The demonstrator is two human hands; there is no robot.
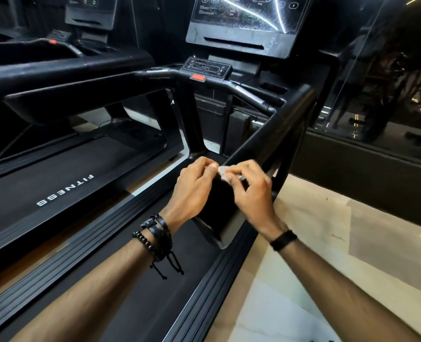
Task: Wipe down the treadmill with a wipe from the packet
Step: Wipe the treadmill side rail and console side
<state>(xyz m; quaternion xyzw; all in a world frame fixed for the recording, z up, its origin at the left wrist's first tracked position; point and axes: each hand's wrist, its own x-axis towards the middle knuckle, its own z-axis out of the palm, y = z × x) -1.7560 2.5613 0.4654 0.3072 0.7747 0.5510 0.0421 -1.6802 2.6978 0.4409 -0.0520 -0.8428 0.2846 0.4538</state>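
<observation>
My forearms reach in from the bottom, beaded bracelets (155,239) on one wrist, a black band (284,240) on the other. My left hand (194,187) and right hand (250,187) both pinch a small white wipe (223,172) between them, just beside the treadmill's right handrail (273,134), above its belt (140,275).

Two treadmills (251,134) (56,174); two console screens (244,18) (91,8); two red stop buttons (198,77) (52,41); two hands (194,188) (251,191); one white wipe (223,171).
</observation>
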